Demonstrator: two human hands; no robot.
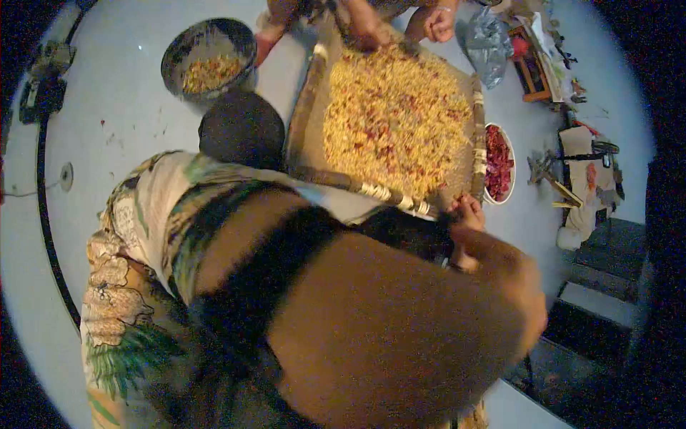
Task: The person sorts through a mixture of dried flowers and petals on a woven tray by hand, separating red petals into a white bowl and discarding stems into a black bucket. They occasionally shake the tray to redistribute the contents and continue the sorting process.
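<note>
A shallow square woven tray [307, 143] with a wooden rim lies before me, covered in yellow kernels [400, 107] mixed with red-brown bits. At its near right corner is my right hand [468, 214], its fingers curled together by the rim; what they hold, if anything, is too small to make out. The forearm is smeared by motion. A large brown shape and patterned cloth [128, 300] fill the lower view, and my left hand does not show. Across the tray, another person's hand [364, 28] reaches over the kernels, and a second hand [439, 25] is closed.
Left of the tray stands a dark bowl [207, 86] partly filled with mixed kernels. Close to the tray's right side is a white-rimmed oval bowl [509, 187] of dark red pieces. A clear plastic bag [487, 53] and a wooden frame [532, 79] are at the upper right.
</note>
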